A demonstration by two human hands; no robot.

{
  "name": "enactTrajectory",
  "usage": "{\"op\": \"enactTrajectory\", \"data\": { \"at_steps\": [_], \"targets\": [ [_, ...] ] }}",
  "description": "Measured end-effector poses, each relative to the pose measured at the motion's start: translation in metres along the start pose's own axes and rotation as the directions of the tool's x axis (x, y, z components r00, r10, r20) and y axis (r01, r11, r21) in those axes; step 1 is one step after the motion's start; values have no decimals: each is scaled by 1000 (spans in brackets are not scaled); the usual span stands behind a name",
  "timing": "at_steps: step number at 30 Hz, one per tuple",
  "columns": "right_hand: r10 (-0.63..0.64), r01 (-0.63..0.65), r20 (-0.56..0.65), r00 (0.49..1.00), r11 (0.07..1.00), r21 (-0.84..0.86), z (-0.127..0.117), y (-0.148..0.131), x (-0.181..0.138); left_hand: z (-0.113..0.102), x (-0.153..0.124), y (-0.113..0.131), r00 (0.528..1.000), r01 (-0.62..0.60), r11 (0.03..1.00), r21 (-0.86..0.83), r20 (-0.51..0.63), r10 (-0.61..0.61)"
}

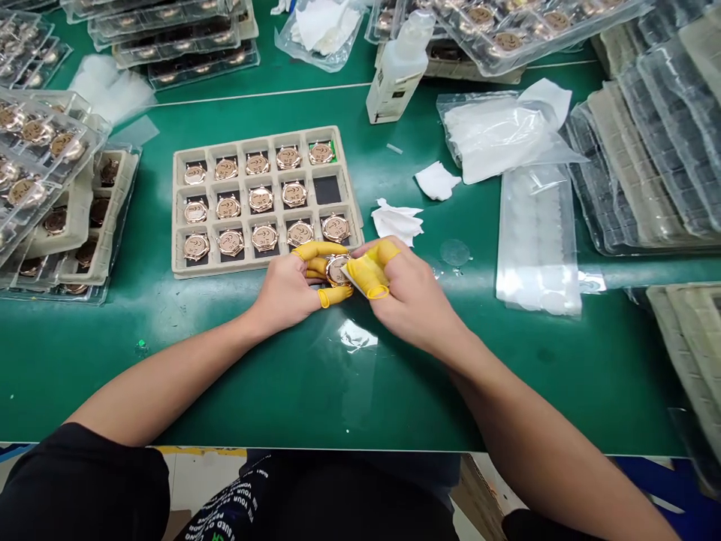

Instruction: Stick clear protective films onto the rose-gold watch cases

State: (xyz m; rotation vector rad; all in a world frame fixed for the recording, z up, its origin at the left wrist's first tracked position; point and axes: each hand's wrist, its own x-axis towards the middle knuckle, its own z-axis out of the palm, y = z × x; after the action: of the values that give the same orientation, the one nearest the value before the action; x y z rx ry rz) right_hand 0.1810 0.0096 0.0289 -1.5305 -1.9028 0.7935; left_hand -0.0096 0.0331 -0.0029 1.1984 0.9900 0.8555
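Note:
My left hand [298,282], with yellow finger cots on its fingers, grips a rose-gold watch case [336,270] by its rim. My right hand [397,289], also in yellow finger cots, pinches a thin pale flat piece [352,279] whose edge lies at the right side of that case. Most of this piece is hidden by the fingers. Just beyond both hands is a beige compartment tray [253,267] with rows of similar watch cases, backs facing up. One compartment [327,189] in its right column shows only a black pad.
Stacked trays of watch cases stand at left [50,188] and along the back [180,37]. A white bottle [397,71], crumpled white wipes [397,219] and a bag of wipes [490,131] lie beyond my right hand. Stacked trays [647,165] fill the right side.

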Motion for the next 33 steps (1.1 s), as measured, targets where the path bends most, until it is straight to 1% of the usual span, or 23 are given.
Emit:
{"op": "enactTrajectory", "data": {
  "at_steps": [2, 4, 7, 8, 10, 12, 13, 15, 17, 18, 21, 23, 26, 28, 30, 31, 32, 33],
  "targets": [
    [48, -48, -20, 999, 999, 6, 7, 5, 1, 0, 0, 1, 1000, 7, 1000, -4, 11, -7],
    [100, -98, -32, 995, 994, 51, 11, 9, 3, 0, -1, 2, 1000, 14, 1000, -5, 14, -14],
    [150, -147, -10, 989, 980, 137, 11, 14, 3, 1, -1, 3, 1000, 22, 1000, 1, 10, -22],
    [146, -143, -9, 989, 979, 146, 10, 15, 4, 1, -1, 3, 1000, 25, 1000, 1, 1, -25],
    [63, -54, -81, 995, 993, 105, 4, 16, 4, 2, -1, 3, 999, 27, 1000, -5, -18, -27],
    [-113, 112, -176, 978, 994, -14, -3, 16, 3, 2, -1, 3, 999, 25, 1000, -13, -30, -25],
    [-210, 197, -192, 959, 977, -84, -6, 16, 3, 2, -1, 2, 999, 27, 999, -19, -29, -27],
    [-343, 316, -149, 927, 931, -182, -7, 14, 4, 2, 0, 0, 999, 28, 999, -33, -16, -29],
    [-402, 373, -91, 911, 899, -230, -2, 9, 5, 2, 0, -2, 1000, 16, 999, -39, 0, -16],
    [-411, 381, -85, 907, 891, -249, 3, 6, 7, 2, 0, -3, 1000, 4, 999, -32, 10, -4],
    [-381, 334, -121, 917, 897, -290, 17, -3, 14, 1, -1, -3, 999, -32, 999, 4, 35, 32],
    [-320, 265, -179, 930, 924, -276, 19, -1, 20, 1, -1, -3, 999, -36, 999, 4, 37, 36],
    [-155, 114, -249, 956, 979, -169, 2, 15, 22, 2, 0, -2, 1000, -23, 1000, 3, 10, 23],
    [-67, 22, -259, 963, 985, -172, -15, 29, 18, 2, 0, -2, 1000, -26, 999, 29, 0, 26],
    [-74, 5, -293, 953, 973, -231, -26, 36, 13, 1, 0, -3, 999, -49, 998, 48, 14, 49],
    [-85, 22, -286, 954, 976, -216, -26, 36, 10, 1, -1, -3, 998, -64, 997, 49, 26, 63],
    [-78, 40, -254, 964, 988, -152, -24, 33, 8, 1, -1, -4, 996, -78, 996, 44, 38, 76],
    [-53, 44, -197, 979, 998, -50, -20, 29, 7, 1, -2, -4, 995, -88, 996, 33, 48, 86]
  ]
}}
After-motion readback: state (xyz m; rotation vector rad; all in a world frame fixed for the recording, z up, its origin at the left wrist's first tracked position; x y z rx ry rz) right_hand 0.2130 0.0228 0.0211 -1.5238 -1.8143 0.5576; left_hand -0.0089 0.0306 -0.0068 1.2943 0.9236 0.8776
